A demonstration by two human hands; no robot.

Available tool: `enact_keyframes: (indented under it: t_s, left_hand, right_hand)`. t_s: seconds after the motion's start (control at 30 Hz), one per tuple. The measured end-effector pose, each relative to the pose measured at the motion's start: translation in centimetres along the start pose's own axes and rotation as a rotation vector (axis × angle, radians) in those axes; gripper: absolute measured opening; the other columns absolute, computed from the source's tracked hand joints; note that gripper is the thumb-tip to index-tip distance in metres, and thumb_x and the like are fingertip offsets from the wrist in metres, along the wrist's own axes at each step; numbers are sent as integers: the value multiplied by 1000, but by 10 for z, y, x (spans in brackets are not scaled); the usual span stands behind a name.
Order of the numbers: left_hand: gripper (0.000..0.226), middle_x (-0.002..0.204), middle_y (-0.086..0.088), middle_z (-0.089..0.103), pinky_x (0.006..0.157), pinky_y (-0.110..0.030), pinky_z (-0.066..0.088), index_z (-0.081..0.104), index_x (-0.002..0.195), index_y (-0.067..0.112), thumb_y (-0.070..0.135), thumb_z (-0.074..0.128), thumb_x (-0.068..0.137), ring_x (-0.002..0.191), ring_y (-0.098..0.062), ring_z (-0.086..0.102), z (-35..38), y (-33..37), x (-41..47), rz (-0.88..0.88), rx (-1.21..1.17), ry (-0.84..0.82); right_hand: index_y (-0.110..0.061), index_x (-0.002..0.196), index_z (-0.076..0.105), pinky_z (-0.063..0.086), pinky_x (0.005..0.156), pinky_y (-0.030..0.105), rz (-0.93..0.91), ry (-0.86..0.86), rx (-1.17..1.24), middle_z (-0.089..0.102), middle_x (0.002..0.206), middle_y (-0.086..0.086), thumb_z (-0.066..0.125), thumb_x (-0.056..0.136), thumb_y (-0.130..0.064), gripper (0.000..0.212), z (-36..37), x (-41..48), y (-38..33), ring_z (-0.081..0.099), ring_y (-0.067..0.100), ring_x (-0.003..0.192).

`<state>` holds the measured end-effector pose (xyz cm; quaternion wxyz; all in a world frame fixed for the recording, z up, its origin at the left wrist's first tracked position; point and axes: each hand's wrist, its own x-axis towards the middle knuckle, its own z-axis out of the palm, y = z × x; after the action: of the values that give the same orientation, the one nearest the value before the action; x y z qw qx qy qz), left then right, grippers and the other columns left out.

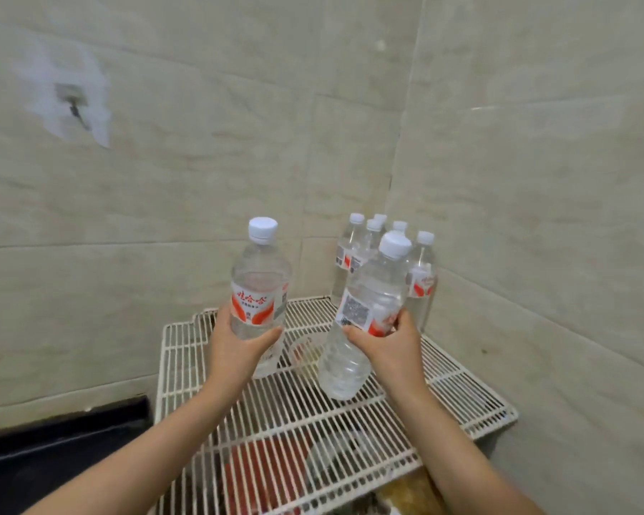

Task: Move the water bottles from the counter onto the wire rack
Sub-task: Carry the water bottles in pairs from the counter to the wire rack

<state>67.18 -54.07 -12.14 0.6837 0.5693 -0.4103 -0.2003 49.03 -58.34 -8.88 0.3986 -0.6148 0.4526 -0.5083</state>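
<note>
Head view, seven water bottles counted, all clear with white caps and red-and-white labels; two are in the hands, five stand upright on the rack; left bottle (259,276) is upright, left hand (238,347) wrapped round its lower body, thumb across the front below the label; right bottle (378,288) is tilted, cap leaning up and to the right, right hand (391,345) clamped round its middle at the label, fingers curled over the front; both held bottles sit over the middle of the wire rack (458,381); cannot tell whether their bases touch the wires; five-bottle cluster (422,276) is packed tight at the rack's far corner, partly hidden behind the right bottle; one rack, white wire, flat, pushed into the corner where two pale tiled walls (201,180) meet; black counter (53,447) edge lies left of the rack, just beside it; one metal hook (76,109) on a whitish patch high on the left wall; below the wires, blurred clutter, including something red (268,473), too smeared to name; both forearms are bare, reaching in from the bottom edge.
</note>
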Motion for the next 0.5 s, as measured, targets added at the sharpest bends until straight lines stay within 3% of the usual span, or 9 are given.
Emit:
enact_keyframes:
  t_s: [0.17, 0.27, 0.37, 0.5]
  left_hand:
    - [51, 92, 12, 57, 82, -32, 48, 46, 107, 25, 9, 75, 69, 90, -15, 59, 28, -36, 70, -70, 31, 13]
    - [50, 91, 10, 57, 84, -34, 48, 46, 104, 27, 9, 76, 68, 93, -19, 59, 39, -58, 100, -104, 54, 40]
    - [50, 97, 4, 60, 85, -36, 49, 48, 106, 26, 11, 77, 68, 93, -18, 59, 46, -71, 121, -122, 70, 72]
    - [46, 87, 11, 57, 77, -30, 47, 47, 101, 27, 11, 76, 69, 85, -13, 57, 55, -73, 141, -129, 33, 132]
  right_hand:
    - [-18, 112, 45, 50, 88, 38, 42, -9, -84, 60, 111, 3, 81, 64, -23, 60, 39, 85, 20, 59, 22, 99]
    - [-20, 113, 43, 48, 93, 39, 58, -26, -129, 58, 110, 1, 79, 66, -23, 60, 62, 123, 34, 58, 22, 100]
    - [-18, 120, 43, 48, 91, 36, 65, -49, -168, 57, 111, 0, 79, 67, -22, 64, 80, 150, 46, 57, 20, 100]
    - [-17, 120, 45, 46, 84, 31, 79, -56, -148, 58, 107, 0, 78, 67, -19, 62, 101, 177, 55, 57, 19, 98]
